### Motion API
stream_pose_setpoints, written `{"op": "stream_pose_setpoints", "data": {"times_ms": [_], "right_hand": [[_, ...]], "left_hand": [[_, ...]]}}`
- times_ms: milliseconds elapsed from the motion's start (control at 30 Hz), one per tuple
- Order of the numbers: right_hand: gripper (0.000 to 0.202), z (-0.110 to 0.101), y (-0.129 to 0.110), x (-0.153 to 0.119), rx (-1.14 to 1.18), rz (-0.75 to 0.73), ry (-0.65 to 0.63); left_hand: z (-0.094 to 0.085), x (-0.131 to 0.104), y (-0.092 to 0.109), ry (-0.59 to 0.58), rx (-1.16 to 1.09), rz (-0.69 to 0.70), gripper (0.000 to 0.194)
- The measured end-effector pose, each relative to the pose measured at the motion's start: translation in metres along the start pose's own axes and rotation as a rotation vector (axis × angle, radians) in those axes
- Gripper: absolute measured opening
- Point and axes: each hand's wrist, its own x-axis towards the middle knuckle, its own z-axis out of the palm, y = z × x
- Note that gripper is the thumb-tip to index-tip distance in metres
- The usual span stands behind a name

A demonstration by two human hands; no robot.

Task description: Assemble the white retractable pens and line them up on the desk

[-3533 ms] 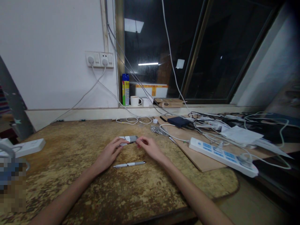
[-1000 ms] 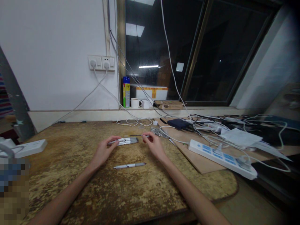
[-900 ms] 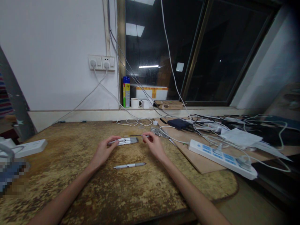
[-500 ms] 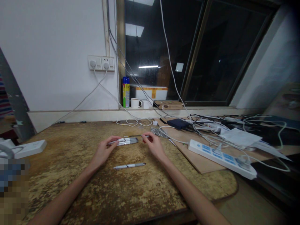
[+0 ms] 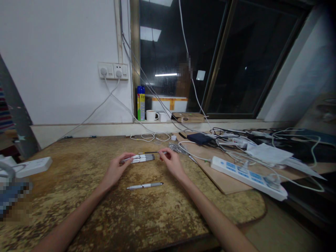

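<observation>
My left hand (image 5: 119, 167) is closed, thumb and fingers pinching a white pen barrel (image 5: 132, 157) whose near end the fingers hide. Right beside it, several white-and-grey pens (image 5: 144, 158) lie in a row on the worn table (image 5: 105, 217). My right hand (image 5: 169, 161) pinches a grey pen part, from which a thin dark refill (image 5: 151, 152) with a yellowish end points left toward the other hand. Closer to me, a single white-and-grey pen (image 5: 145, 186) lies crosswise, apart from both hands.
A white power strip (image 5: 248, 177) sits on a brown board (image 5: 220, 180) at right, among cables and papers (image 5: 270, 154). Behind the hands lie a clear plastic bag (image 5: 178, 148) and a thin white cable (image 5: 147, 137). On the sill stand a spray can (image 5: 141, 104) and a mug (image 5: 151, 115).
</observation>
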Motion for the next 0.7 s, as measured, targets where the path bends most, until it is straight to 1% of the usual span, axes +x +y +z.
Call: {"op": "stream_pose_setpoints", "data": {"times_ms": [233, 467, 567, 700], "right_hand": [[0.032, -0.0002, -0.0021, 0.0001, 0.014, 0.016, -0.002], [0.044, -0.0015, -0.0051, -0.0010, 0.069, 0.049, -0.067], [0.046, -0.0009, -0.0035, -0.0005, 0.096, 0.077, -0.073], [0.048, -0.0002, -0.0029, -0.0001, 0.126, 0.100, -0.074]], "left_hand": [[-0.0016, -0.0001, 0.0019, -0.015, 0.008, 0.002, 0.035], [-0.0015, 0.0003, 0.0049, -0.023, -0.020, -0.004, 0.035], [-0.0017, 0.0004, 0.0038, -0.022, -0.015, -0.014, 0.036], [-0.0017, 0.0003, 0.0022, -0.048, -0.011, -0.014, 0.038]]}}
